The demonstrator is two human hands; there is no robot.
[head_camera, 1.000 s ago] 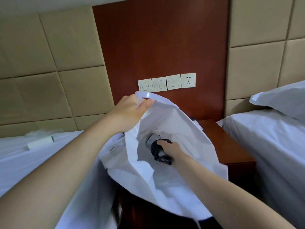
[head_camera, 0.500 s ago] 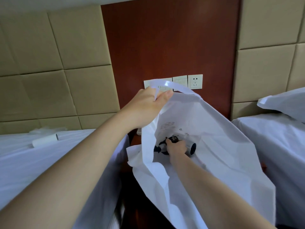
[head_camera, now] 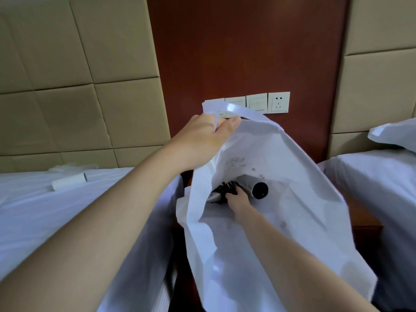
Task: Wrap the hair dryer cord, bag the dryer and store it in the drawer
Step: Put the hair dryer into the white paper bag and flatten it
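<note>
Left hand [head_camera: 202, 140] pinches the rim of a white non-woven fabric bag [head_camera: 292, 154], holding the mouth wide open. Right hand [head_camera: 238, 199] is deep inside, fingers curled round the silver-and-black hair dryer [head_camera: 249, 183], black cord [head_camera: 226, 188] wrapped. The bag fills the gap between left white bed [head_camera: 45, 210] and right white bed [head_camera: 371, 188]. Grey print [head_camera: 235, 162] on the bag is unreadable.

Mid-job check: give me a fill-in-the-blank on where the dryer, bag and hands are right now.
The left hand pinches the top edge of the white ____.
The right hand grips the dryer ____ the bag.
A white tube lies on the ____ bed.
Missing words: bag; inside; left.
</note>
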